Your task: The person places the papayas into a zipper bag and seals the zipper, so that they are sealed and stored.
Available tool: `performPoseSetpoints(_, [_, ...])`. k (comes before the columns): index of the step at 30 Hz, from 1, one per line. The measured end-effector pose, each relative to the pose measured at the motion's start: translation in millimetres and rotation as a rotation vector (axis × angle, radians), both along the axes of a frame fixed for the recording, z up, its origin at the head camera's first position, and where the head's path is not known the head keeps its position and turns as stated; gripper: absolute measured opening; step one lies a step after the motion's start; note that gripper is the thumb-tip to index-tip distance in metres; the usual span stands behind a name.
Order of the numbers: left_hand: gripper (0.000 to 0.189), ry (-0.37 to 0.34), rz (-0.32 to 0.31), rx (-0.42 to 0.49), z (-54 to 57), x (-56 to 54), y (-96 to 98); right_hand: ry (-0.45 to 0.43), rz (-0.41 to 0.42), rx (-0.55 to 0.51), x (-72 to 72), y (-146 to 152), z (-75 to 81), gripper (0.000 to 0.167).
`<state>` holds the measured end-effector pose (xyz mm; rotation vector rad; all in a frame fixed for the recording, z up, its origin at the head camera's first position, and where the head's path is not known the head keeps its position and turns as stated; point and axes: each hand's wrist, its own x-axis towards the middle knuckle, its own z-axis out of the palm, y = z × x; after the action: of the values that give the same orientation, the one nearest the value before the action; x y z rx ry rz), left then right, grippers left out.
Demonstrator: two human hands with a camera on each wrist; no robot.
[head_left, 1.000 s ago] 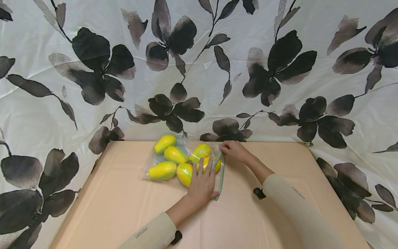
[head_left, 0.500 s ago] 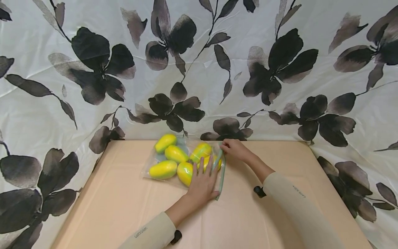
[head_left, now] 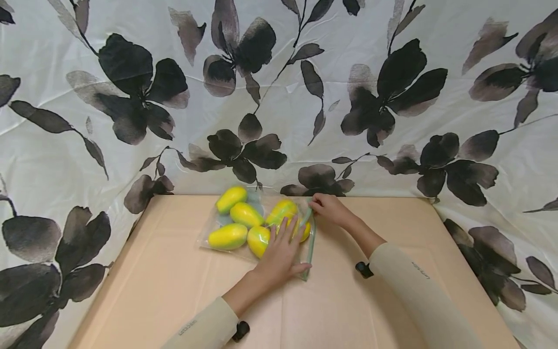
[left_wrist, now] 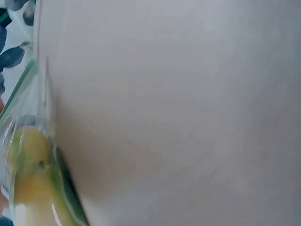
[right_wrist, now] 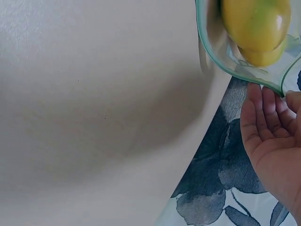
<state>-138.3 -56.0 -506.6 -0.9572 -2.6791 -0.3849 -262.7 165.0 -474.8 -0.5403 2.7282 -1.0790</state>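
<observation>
A clear zip bag (head_left: 310, 254) with a green-edged mouth lies on its side near the board's far edge, holding several yellow mangoes (head_left: 227, 236). My left hand (head_left: 275, 258) rests over the bag's mouth end, fingers straight and spread, thumb out at the green edge. At the far corner of the mouth, my right hand (head_left: 330, 208) pinches the rim between thumb and fingers. The right wrist view has the mouth parted, with a mango (right_wrist: 257, 21) just inside and the pinching hand (right_wrist: 275, 136) below. A blurred mango (left_wrist: 33, 155) appears in the left wrist view.
A pale tan board (head_left: 340, 300) lies under the bag. Behind and around it hangs white cloth (head_left: 305, 145) with dark flower prints. Both sleeves are beige, and each wrist carries a small black camera (head_left: 364, 269).
My left hand has slid slightly toward the lower left, and its thumb has spread away from the fingers. The right hand keeps its pinch on the bag corner.
</observation>
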Motion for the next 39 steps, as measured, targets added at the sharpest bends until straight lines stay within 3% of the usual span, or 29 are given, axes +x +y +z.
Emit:
performPoseSetpoints(3, [0.086,0.028,-0.040,0.085,7.0,-6.8,-3.3,0.005,0.005,-0.007,0.3,0,0.1,0.018])
performPoseSetpoints(7, [0.073,0.077,-0.045,0.157,16.4,-20.5,-7.1,0.013,-0.004,0.004,0.7,1,0.6,0.017])
performPoseSetpoints(17, [0.065,0.053,-0.004,0.168,34.8,-60.6,-15.2,0.021,-0.028,0.037,1.2,2,7.0,0.016])
performPoseSetpoints(29, [0.049,-0.211,0.083,0.253,49.5,-104.0,-6.2,0.044,-0.003,-0.010,-0.3,-4,9.8,0.015])
performPoseSetpoints(39, [0.029,-0.370,0.067,0.361,52.2,-128.7,15.4,0.079,0.015,-0.003,-2.4,-8,15.9,0.015])
